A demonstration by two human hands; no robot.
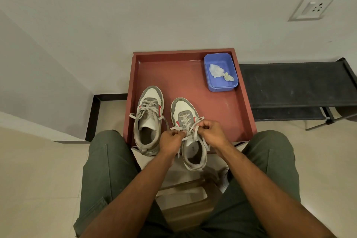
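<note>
Laces (190, 129) of the right sneaker (188, 133) are pinched by both hands: the left hand (171, 140) curls on a strand at the shoe's left side, the right hand (210, 131) on a strand at its right. That shoe sits at the near edge of a red tray (222, 106), just beside the left sneaker (148, 118). Far right in the tray lies 1 blue tub (221, 72) holding a crumpled cloth (219, 71).

Grey-white, red-marked sneakers (166, 121) with pale laces (190, 130); red-brown tray (193, 77); blue tub (220, 72).
</note>
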